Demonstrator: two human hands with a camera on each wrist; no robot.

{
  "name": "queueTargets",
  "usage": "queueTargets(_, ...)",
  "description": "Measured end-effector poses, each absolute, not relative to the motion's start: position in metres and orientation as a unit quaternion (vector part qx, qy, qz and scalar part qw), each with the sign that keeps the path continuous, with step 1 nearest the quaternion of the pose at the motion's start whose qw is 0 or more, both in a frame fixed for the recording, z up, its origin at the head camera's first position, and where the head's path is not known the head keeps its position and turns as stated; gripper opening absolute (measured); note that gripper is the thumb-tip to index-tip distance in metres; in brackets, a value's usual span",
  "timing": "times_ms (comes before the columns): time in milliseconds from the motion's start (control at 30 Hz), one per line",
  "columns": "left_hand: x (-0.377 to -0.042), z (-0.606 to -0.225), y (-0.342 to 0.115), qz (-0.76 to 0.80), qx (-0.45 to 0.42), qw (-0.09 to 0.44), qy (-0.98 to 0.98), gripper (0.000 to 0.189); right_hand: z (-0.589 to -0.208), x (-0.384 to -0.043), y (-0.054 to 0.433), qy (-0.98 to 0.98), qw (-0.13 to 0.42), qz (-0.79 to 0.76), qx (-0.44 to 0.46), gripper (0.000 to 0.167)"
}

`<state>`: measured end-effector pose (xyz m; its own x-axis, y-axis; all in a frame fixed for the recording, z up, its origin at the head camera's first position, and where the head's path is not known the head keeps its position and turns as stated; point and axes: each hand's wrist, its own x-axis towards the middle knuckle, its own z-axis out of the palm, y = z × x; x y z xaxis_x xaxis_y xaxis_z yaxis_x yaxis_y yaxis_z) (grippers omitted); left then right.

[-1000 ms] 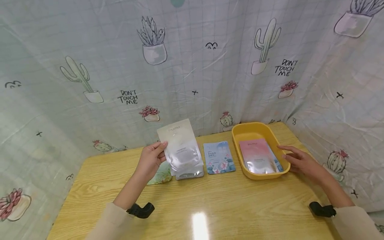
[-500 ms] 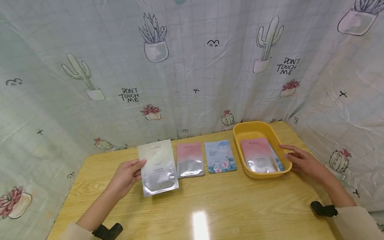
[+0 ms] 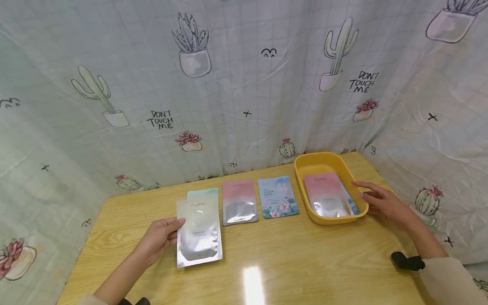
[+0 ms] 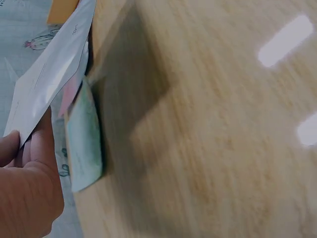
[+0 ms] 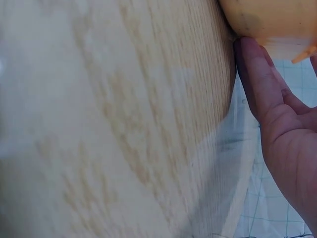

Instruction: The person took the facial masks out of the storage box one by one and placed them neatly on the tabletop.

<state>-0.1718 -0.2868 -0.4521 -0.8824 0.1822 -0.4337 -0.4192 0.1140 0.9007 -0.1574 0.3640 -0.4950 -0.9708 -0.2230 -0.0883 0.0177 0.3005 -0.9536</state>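
Observation:
My left hand [image 3: 160, 239] pinches the left edge of a cream-to-silver face mask sachet [image 3: 199, 237] marked PMPM. In the left wrist view the sachet [image 4: 54, 64] is tilted above the table, its shadow on the wood. A pale green sachet [image 3: 203, 194] lies behind it, partly covered in the head view. To the right lie a pink-and-silver sachet [image 3: 240, 201] and a blue floral sachet [image 3: 278, 197]. My right hand [image 3: 386, 207] touches the right side of a yellow basket [image 3: 322, 160], its fingers fairly straight against the outer wall. A pink-and-silver sachet [image 3: 327, 192] lies in the basket.
Beneath the pink sachet in the basket, a blue sachet [image 3: 352, 202] shows. The wooden table [image 3: 305, 262] ends at the back against a cactus-print curtain [image 3: 236, 84], which also hangs along both sides.
My left hand has carried the cream-silver sachet left, then lower and toward the front, uncovering the pink sachet and part of the green one. The right hand stays at the basket.

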Motion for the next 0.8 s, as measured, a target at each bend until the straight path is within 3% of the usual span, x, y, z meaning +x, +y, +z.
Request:
queueTargets(367,-0.155,-0.479,-0.310,0.666,-0.071,0.287,0.685,0.040,-0.492,-0.158,0.363,0.798,0.104,-0.591,-0.064,0.050)
queueTargets(800,-0.143,-0.496,-0.321,0.662,-0.066,0.315,0.676,0.036,-0.493,-0.156,0.362,0.802,0.104,-0.586,-0.052,0.051)
